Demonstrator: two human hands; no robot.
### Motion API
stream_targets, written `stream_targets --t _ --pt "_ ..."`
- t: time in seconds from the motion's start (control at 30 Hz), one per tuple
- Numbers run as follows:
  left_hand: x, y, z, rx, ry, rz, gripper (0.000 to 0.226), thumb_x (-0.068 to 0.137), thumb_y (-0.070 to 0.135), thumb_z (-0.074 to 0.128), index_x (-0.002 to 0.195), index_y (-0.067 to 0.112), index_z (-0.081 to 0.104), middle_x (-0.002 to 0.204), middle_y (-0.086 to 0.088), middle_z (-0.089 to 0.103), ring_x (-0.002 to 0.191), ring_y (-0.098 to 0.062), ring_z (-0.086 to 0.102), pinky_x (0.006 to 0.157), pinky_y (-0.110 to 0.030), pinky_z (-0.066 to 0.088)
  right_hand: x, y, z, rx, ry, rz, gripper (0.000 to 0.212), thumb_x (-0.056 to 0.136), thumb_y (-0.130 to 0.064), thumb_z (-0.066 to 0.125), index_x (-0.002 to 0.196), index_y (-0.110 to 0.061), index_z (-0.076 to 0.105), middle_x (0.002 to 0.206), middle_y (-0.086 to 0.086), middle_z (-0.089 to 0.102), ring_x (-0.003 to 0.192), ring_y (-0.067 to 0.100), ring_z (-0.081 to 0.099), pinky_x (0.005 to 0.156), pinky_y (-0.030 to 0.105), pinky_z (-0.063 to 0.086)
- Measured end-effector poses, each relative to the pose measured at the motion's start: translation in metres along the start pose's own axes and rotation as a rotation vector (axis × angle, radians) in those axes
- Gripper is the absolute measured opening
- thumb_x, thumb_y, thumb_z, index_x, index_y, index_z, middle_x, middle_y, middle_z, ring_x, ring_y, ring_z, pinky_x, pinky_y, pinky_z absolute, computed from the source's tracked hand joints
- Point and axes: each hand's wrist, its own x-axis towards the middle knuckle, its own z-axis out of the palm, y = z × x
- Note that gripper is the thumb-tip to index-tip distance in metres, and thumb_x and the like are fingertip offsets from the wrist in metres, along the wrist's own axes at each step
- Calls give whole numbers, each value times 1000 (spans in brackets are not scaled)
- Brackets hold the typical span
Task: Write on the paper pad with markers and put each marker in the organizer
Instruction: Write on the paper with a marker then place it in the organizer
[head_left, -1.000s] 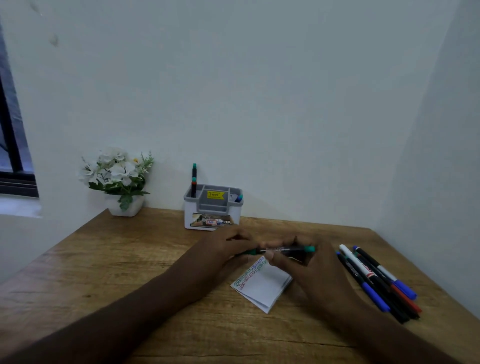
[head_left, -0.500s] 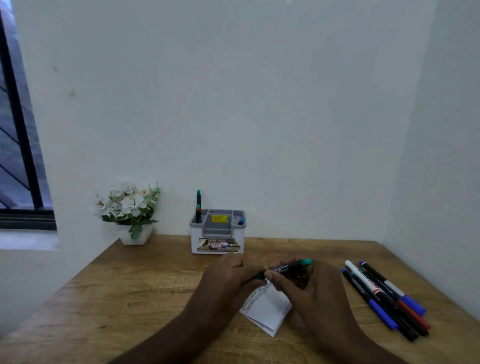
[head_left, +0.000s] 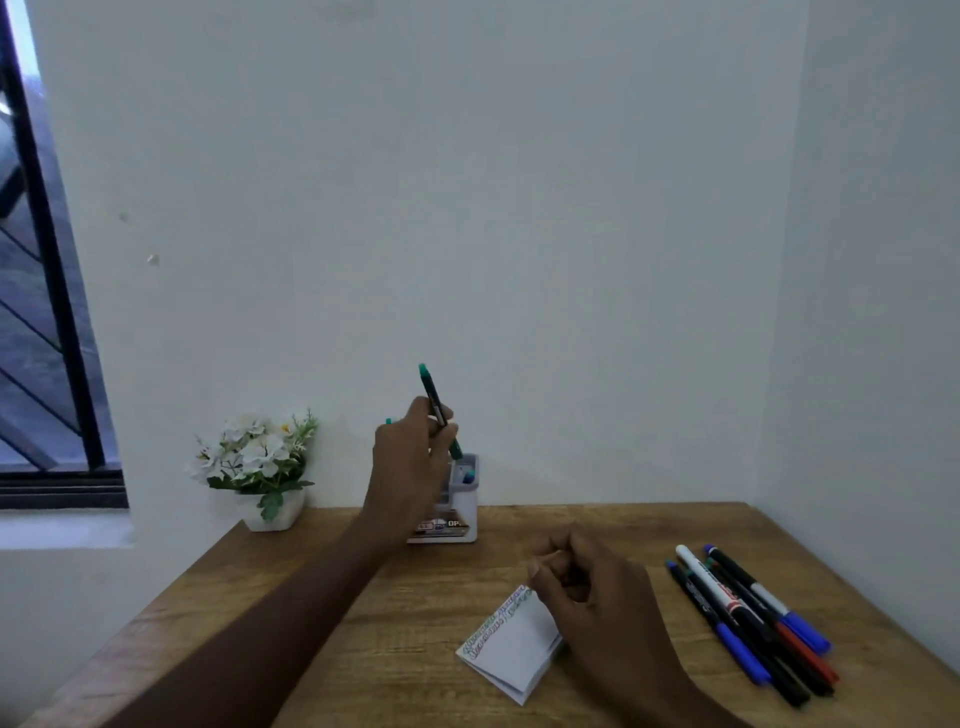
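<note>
Marker lifted over the organizer, right hand left at the pad

Green marker (head_left: 435, 402) sits pinched in the fingers of the left hand (head_left: 410, 467), nearly upright, its green cap end tipped toward 11 o'clock and its lower green end poking out under the fingers just above the organizer (head_left: 457, 512). Half a second ago both hands held this marker level over the paper pad; now the left hand alone has carried it up and away toward 12 o'clock, and the hand hides most of the organizer's front and left side. A teal-tipped marker (head_left: 469, 474) stands in the organizer's right compartment.

Right hand (head_left: 592, 587) has let go of the marker and stays low, fingers curled loosely with nothing in them, touching the 2 o'clock corner of the paper pad (head_left: 511, 644). The pad lies on the wooden table (head_left: 311, 613), with coloured writing along its upper left edge.

At 3 o'clock from the pad, well apart from it, the loose markers (head_left: 748, 618) lie in a bunch as before. A white pot of flowers (head_left: 257, 457) stands at 9 o'clock from the organizer, by the wall
</note>
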Motion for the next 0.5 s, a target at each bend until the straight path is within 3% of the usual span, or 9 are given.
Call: stream_targets --t 0.1,0.2,0.33,0.5 --pt "27 -18 22 64 -35 -81 10 102 24 66 103 14 69 87 1 74 78 -14 73 62 -13 50 0 4 -1 8 -9 17 6 94 -29 77 94 -34 73 83 -20 77 83 -2 73 70 21 60" --pt "32 -32 38 148 -118 -121 18 101 31 66 97 15 71 94 1 75 86 -17 74 76 -32 61 1 5 1 4 -23 4 12 90 -26 81 88 -35 74 81 -22 76 78 2 75 69 26 62" --pt "30 -41 52 209 -226 -131 28 95 39 72 76 18 68 74 4 71 78 -17 71 72 -41 62 1 3 -1 13 -39 1 12 89 -23 81 85 -33 74 84 -25 76 80 0 73 68 21 60" --pt "20 -29 41 274 -234 -88 34 94 52 69 101 19 75 93 4 76 88 -13 72 76 -39 62 -1 1 -3 3 -67 -21 12 92 -23 78 85 -32 73 89 -28 74 85 -1 72 68 15 57"
